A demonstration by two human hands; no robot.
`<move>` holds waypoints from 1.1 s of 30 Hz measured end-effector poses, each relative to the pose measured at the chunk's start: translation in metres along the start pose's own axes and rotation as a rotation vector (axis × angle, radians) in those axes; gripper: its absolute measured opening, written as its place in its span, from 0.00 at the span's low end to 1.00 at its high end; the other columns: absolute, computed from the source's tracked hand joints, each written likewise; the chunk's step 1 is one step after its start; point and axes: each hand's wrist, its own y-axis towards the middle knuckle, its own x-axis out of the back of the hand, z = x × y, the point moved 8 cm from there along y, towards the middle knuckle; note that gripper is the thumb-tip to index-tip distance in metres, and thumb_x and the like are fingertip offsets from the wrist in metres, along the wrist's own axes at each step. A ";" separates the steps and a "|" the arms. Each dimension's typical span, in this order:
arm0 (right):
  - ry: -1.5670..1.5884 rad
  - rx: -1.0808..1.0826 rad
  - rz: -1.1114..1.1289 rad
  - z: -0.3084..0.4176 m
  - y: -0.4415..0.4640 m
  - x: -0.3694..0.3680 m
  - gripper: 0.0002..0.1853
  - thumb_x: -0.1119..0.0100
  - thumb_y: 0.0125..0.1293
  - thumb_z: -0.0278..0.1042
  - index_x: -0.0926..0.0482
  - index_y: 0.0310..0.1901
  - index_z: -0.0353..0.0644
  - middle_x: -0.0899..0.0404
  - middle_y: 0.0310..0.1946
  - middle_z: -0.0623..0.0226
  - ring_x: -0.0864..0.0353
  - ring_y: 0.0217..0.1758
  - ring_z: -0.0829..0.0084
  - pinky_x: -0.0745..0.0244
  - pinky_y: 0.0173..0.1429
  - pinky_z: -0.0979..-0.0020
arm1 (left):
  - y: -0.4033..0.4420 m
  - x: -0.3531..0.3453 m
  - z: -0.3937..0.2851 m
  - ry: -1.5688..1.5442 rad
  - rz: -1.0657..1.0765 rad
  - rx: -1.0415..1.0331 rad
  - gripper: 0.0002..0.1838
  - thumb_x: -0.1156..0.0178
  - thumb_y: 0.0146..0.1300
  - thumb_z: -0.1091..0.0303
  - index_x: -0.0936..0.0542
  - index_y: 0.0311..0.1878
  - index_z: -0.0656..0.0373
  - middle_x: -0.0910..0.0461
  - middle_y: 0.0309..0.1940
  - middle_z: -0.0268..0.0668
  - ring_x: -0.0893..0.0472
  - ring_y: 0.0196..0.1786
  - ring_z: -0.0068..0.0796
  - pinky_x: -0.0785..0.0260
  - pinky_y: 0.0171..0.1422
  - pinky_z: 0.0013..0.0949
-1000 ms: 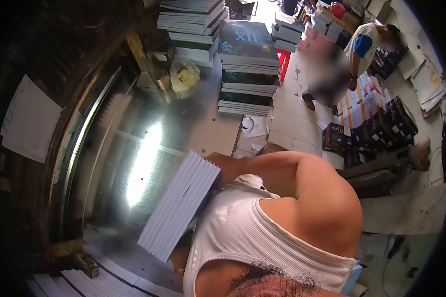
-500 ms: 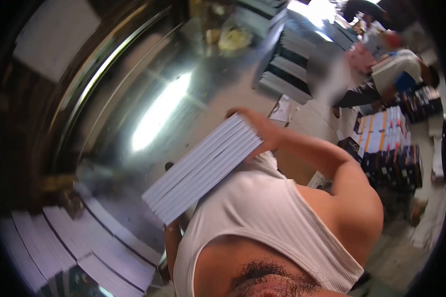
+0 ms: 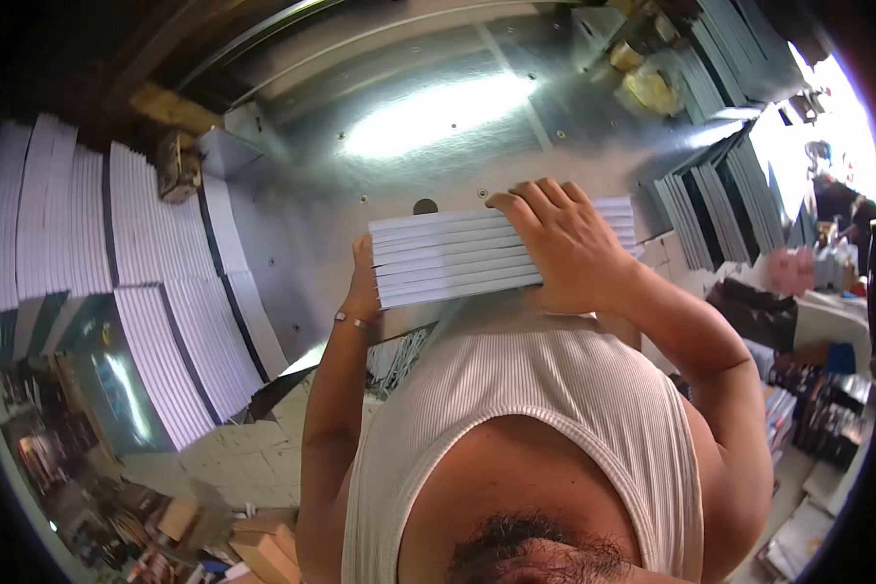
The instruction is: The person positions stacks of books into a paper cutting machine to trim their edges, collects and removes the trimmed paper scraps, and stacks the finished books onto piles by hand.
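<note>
Several books form a held stack at the near side of the metal table. The right hand grips it, partly open, fingers over its far edge — thumb nearest the torso. The left hand touches its left end — fingers mostly hidden, opening unclear. Book rows lie left of the held stack; a plastic bag sits beyond it, rightward.

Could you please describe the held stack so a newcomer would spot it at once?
Find the shiny metal table, then look just beyond the person's ribbed top. There, the left hand holds one end of a pale-edged stack, and the right hand lies across it. Unlike the stacks on the far left, it is between two hands.
</note>
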 end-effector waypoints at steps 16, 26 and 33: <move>0.323 -0.279 -0.164 -0.058 -0.036 0.041 0.54 0.15 0.34 0.35 0.35 0.66 0.37 0.22 0.57 0.48 0.22 0.62 0.49 0.28 0.67 0.56 | 0.047 0.187 -0.151 -0.221 -0.242 -0.164 0.55 0.14 0.35 0.59 0.31 0.70 0.56 0.24 0.61 0.39 0.26 0.67 0.39 0.43 0.79 0.44; 0.667 -0.323 -0.199 -0.097 -0.044 -0.095 0.31 0.21 0.52 0.35 0.19 0.59 0.39 0.18 0.58 0.57 0.21 0.61 0.57 0.28 0.68 0.59 | 0.078 0.166 -0.174 -0.575 -0.231 -0.299 0.69 0.20 0.45 0.43 0.50 0.83 0.60 0.32 0.71 0.45 0.34 0.75 0.40 0.49 0.81 0.46; 0.846 -0.318 -0.320 -0.085 -0.060 -0.095 0.24 0.28 0.60 0.32 0.19 0.58 0.36 0.17 0.55 0.56 0.21 0.59 0.58 0.29 0.67 0.59 | 0.044 0.075 -0.120 -0.824 -0.235 -0.015 0.65 0.47 0.63 0.22 0.57 0.83 0.69 0.54 0.84 0.49 0.51 0.85 0.41 0.59 0.85 0.46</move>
